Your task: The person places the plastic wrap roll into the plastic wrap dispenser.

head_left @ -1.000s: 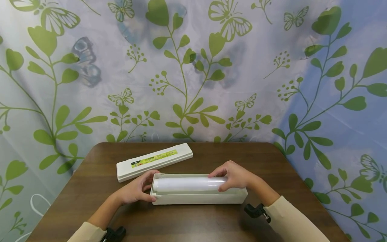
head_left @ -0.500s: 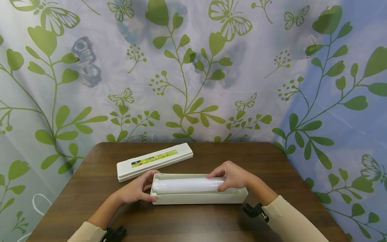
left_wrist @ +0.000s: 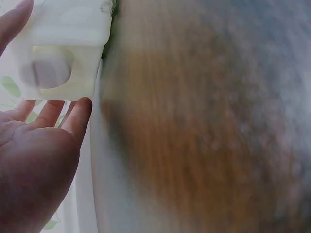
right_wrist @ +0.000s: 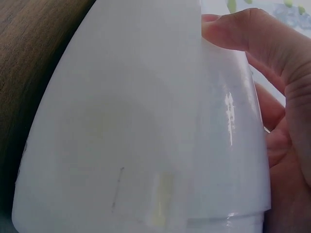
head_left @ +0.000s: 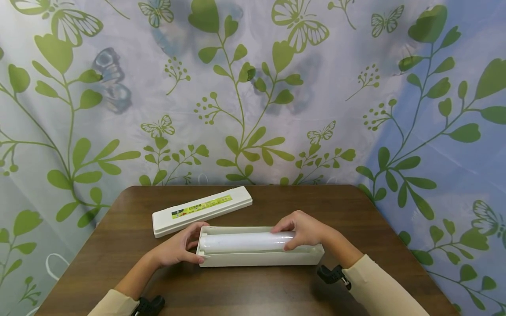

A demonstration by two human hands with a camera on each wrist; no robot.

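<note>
A long white cling film dispenser box lies lidless near the table's middle in the head view. Inside sits a shiny roll of plastic wrap. My left hand grips the box's left end, thumb at the front corner and fingers at the back. In the left wrist view, that end wall has a hole through which something pale shows. My right hand holds the roll near its right end, thumb in front and fingers behind. The right wrist view shows the roll behind the box wall; the roll's far right end is hidden.
The white lid with a yellow-green label lies slantwise behind the box, close to my left hand. The brown wooden table ends at a leaf-patterned curtain. A white cord loop hangs beyond the left edge.
The right hand and the roll's right part have shifted very slightly left since a second ago. The left hand, box and lid stay where they were.
</note>
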